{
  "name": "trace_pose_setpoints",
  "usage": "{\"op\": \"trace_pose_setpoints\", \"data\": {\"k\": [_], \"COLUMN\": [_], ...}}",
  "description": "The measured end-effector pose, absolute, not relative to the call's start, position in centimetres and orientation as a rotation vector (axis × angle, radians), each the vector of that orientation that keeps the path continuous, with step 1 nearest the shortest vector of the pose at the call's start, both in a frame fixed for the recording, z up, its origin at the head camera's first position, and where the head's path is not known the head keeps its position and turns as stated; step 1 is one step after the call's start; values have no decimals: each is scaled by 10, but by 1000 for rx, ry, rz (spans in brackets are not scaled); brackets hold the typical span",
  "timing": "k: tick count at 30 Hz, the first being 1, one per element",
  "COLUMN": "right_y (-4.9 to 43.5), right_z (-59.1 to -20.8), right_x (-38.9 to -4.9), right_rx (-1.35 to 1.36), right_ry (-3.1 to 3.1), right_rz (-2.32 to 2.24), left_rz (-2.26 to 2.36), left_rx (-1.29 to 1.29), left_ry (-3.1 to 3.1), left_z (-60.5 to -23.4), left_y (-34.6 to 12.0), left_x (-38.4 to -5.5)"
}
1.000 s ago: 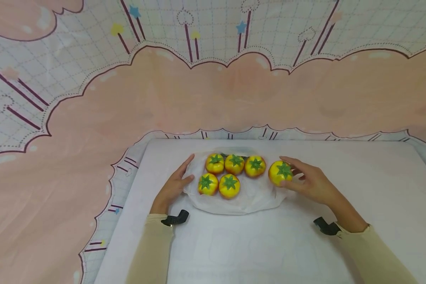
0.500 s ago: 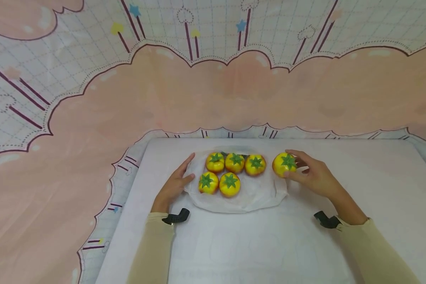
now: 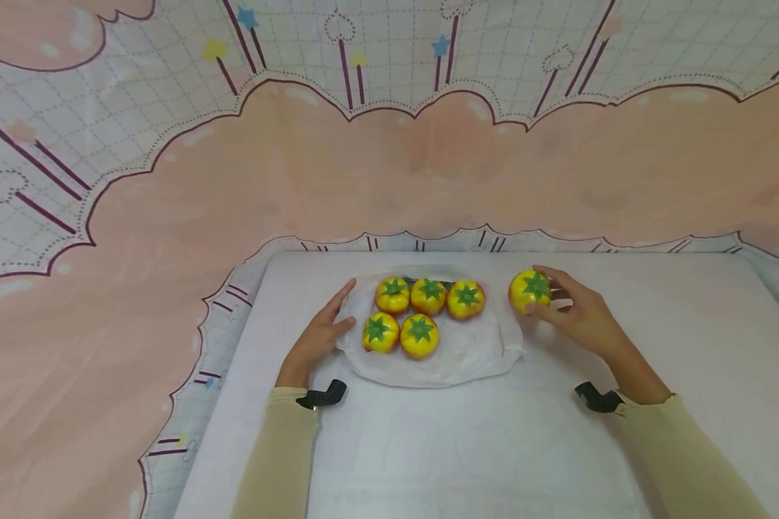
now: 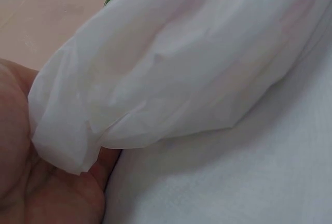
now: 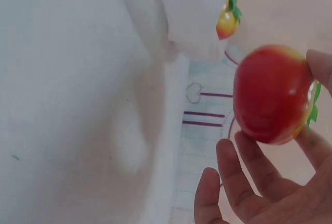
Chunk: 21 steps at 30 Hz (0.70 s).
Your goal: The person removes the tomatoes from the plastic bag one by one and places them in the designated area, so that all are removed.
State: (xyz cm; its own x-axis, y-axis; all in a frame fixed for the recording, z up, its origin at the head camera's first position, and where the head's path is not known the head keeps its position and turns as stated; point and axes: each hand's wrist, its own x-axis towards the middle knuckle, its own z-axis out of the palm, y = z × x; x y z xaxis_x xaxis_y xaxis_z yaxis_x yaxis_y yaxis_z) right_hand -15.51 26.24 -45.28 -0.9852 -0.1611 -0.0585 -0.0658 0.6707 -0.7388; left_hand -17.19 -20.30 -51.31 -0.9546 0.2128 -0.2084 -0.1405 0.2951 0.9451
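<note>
A tomato (image 3: 524, 290), yellow on top with a green star-shaped calyx, is held by my right hand (image 3: 581, 317) between thumb and fingers, raised off the table. Its red underside shows in the right wrist view. Several like tomatoes (image 3: 420, 336) sit in two rows on a crumpled white plastic bag (image 3: 454, 364): a full back row and a shorter front row at the left. At the bag's left edge is my left hand (image 3: 313, 340), fingers straight and thumb apart. In the left wrist view the bag (image 4: 155, 73) lies against the palm (image 4: 57, 198).
The white table (image 3: 467, 447) extends around the bag, its back edge against a pink and white patterned cloth (image 3: 428, 180). A dark strip shows behind the back row. Each wrist wears a black camera mount (image 3: 324, 395).
My right hand has carried its tomato back and to the right, off the bag's right edge. The left hand and the tomatoes on the bag stay in place.
</note>
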Motion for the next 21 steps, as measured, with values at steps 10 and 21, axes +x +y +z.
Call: {"op": "trace_pose_setpoints", "data": {"k": [10,21], "right_y": [267,269], "right_z": [-461,-477], "right_x": [-162,-174], "right_rx": [-58,27], "right_ry": [2654,2528], "right_rz": [-1347,-1443], "left_rz": [1718,1713], "left_rx": [95,162], "left_ry": [2276,2320], "left_z": [-517,-517], "left_y": [-205,-207], "left_x": [-175,-173]}}
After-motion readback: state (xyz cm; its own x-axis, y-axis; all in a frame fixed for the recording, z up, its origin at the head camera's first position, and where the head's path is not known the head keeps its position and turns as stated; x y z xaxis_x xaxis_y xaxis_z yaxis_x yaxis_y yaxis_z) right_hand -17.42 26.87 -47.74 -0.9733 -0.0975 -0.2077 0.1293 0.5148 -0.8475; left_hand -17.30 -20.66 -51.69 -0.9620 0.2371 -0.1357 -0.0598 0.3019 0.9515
